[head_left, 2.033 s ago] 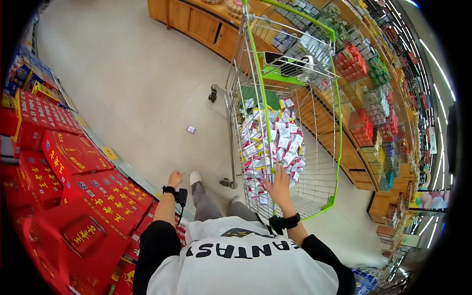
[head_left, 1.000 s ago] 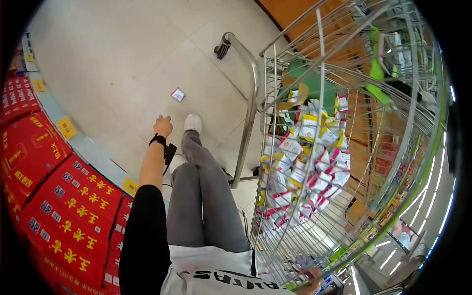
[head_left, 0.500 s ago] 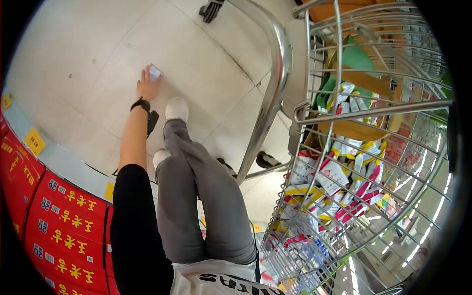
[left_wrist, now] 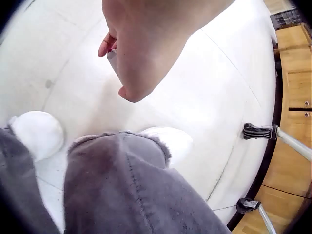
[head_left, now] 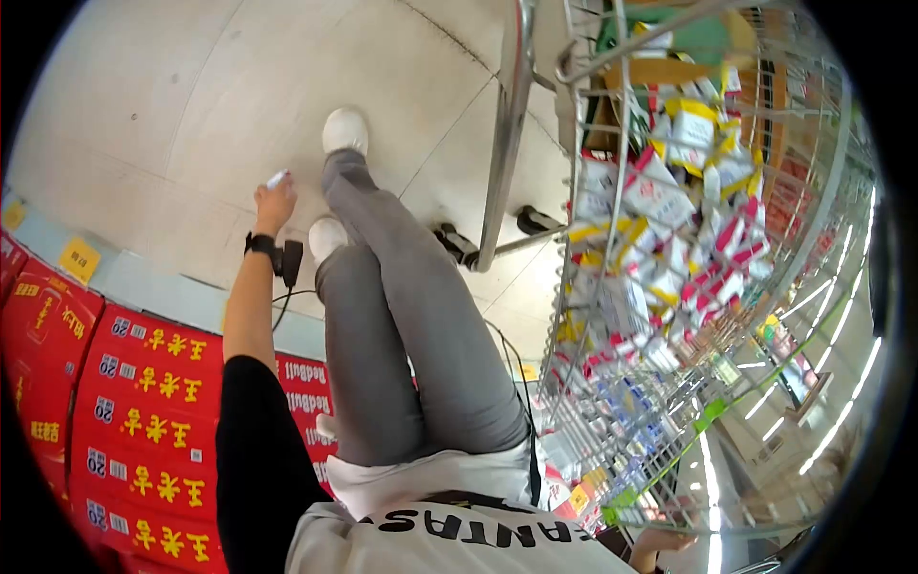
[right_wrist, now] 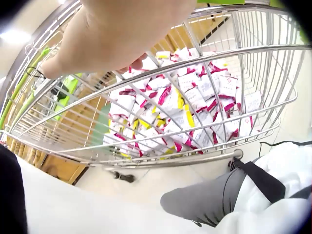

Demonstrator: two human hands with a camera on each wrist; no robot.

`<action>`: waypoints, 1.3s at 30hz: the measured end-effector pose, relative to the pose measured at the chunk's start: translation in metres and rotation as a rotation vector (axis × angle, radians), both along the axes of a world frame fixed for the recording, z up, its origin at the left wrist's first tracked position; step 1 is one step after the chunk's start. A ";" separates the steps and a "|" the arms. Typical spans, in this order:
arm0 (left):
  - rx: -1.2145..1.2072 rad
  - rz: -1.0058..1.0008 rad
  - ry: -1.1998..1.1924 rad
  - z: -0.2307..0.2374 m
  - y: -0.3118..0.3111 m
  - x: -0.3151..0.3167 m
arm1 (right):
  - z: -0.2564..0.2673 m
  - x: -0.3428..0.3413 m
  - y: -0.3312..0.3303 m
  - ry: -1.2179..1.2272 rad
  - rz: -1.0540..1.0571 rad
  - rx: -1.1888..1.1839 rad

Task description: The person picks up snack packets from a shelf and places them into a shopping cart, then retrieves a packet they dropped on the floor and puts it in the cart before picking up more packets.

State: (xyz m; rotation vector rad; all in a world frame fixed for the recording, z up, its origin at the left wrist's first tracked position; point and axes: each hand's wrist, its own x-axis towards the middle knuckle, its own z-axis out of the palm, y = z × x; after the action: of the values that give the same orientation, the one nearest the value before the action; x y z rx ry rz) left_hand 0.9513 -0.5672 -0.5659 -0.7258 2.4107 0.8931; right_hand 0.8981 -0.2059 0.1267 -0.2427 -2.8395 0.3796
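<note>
My left hand (head_left: 274,207) pinches a small white packet (head_left: 277,179) above the floor, beside my shoes. In the left wrist view that hand (left_wrist: 141,53) partly covers the packet (left_wrist: 113,59), whose edge shows by the fingertips. At the lower right of the head view, my right hand (head_left: 662,541) is at the shopping cart's edge. Seen from the right wrist, this hand (right_wrist: 122,31) lies over the wire rim of the cart (right_wrist: 146,80) with its fingertips curled inward. Many white, pink and yellow packets (right_wrist: 168,105) lie heaped in the basket.
Stacked red cartons (head_left: 143,430) line the shelf at lower left. The cart's metal frame (head_left: 507,143) and casters (head_left: 457,244) stand right of my legs. A green and brown item (head_left: 679,43) lies at the basket's far end. Wooden cabinets (left_wrist: 295,87) appear in the left wrist view.
My left hand has reached down to the packet on the floor, taken hold of it and lifted it back towards my body. The right hand has come back into the head view.
</note>
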 end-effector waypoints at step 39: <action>0.787 0.286 0.770 0.708 0.107 0.015 | -0.003 -0.032 0.009 -0.278 0.409 -0.419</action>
State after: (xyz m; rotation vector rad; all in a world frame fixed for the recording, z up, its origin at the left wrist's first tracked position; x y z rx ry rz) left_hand 0.9661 -0.4602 0.1418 -0.4472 2.1939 2.3964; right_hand 0.8657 -0.1971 0.1242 0.2345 -3.0400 1.1078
